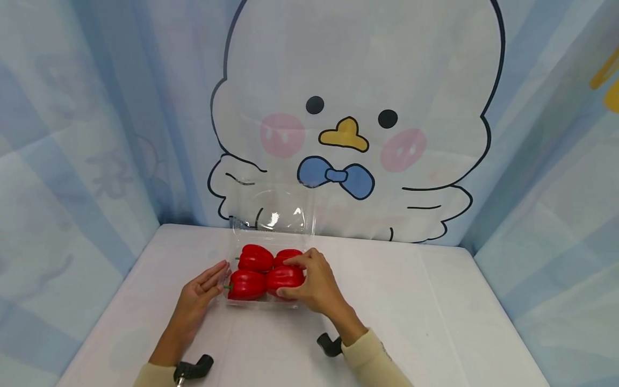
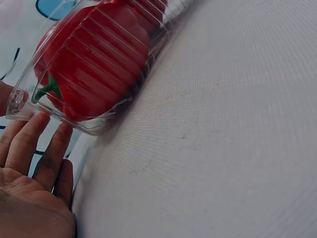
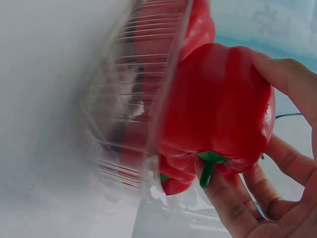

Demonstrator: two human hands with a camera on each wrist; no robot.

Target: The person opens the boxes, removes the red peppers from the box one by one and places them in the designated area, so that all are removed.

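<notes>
A clear plastic clamshell box point(image 1: 261, 305) sits on the table with its lid point(image 1: 285, 207) raised at the back. My right hand point(image 1: 316, 282) grips a red bell pepper point(image 3: 220, 106) at the box's front right corner, thumb and fingers on opposite sides of it. In the right wrist view this pepper stands above the rim, its green stem toward the camera. Other red peppers lie in the box: one at front left point(image 1: 246, 285), one at back left point(image 1: 255, 258), one at back right point(image 1: 288, 255). With fingers fairly straight, my left hand point(image 1: 199, 290) touches the box's left end.
A white cloth covers the table point(image 1: 411, 312). Close behind the lid hangs a curtain point(image 1: 358, 215) printed with a cartoon bird, and pale blue curtains line both sides. A black wrist mount point(image 1: 193, 368) sits on the left wrist, another point(image 1: 330, 345) on the right.
</notes>
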